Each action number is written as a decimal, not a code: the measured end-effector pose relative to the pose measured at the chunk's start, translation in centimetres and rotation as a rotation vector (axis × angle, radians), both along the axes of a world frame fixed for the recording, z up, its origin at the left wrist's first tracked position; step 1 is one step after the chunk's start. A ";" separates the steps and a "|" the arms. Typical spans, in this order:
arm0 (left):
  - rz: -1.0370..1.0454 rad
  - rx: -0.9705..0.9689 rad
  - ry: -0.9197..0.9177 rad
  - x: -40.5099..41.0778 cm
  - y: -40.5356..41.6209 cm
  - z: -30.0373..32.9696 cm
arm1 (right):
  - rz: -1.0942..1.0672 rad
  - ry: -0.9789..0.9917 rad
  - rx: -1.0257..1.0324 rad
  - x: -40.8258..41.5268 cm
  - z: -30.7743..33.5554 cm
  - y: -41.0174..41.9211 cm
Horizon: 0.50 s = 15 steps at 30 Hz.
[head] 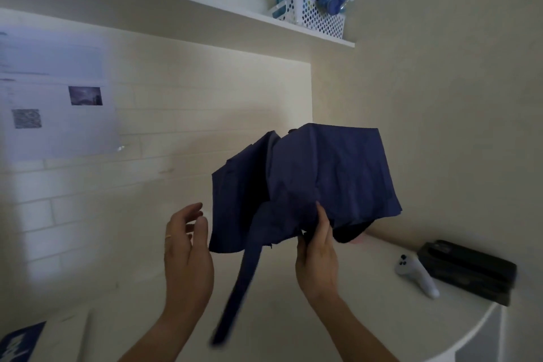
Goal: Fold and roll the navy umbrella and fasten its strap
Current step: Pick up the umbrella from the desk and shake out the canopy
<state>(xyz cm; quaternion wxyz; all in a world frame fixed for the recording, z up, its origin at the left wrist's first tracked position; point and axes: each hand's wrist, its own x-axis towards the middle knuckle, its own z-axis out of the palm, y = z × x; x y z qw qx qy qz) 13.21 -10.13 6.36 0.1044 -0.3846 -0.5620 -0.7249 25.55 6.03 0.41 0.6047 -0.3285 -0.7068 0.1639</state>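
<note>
The navy umbrella (317,176) is held up in the air above the white table, its canopy collapsed into loose, baggy folds. A long navy strap (241,282) hangs down from the fabric, blurred. My right hand (317,253) is shut on the lower edge of the canopy, thumb pressed into the cloth. My left hand (188,247) hovers just left of the canopy's edge with fingers spread, holding nothing. The handle and shaft are hidden behind the fabric.
A white table (293,317) with a rounded right edge lies below. On its right rest a white controller (417,275) and a black case (470,270). A wall shelf (205,0) carries a white basket (311,15) with blue plush toys. Papers (55,97) hang on the left wall.
</note>
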 end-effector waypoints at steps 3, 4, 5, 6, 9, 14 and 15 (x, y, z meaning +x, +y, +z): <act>0.037 0.095 0.029 1.2 -0.5 0.9 | -0.025 -0.011 -0.020 0.1 -0.2 0.3; 0.043 0.122 0.045 1.6 -0.8 1.2 | -0.036 -0.022 -0.018 0.1 -0.2 0.3; 0.036 0.148 0.057 2.2 -1.1 1.6 | -0.043 -0.031 -0.014 0.2 -0.2 0.3; 0.014 0.174 0.073 3.0 -1.5 2.0 | -0.046 -0.040 -0.010 0.2 -0.2 0.3; -0.147 0.175 0.095 5.6 -2.9 3.7 | -0.083 -0.073 0.010 0.3 -0.2 0.0; -0.228 -0.148 -0.044 6.4 -2.0 4.7 | -0.111 -0.113 0.023 0.4 -0.1 -0.4; -0.225 -0.162 -0.069 6.1 -2.0 4.6 | -0.107 -0.118 0.022 0.6 0.0 -0.4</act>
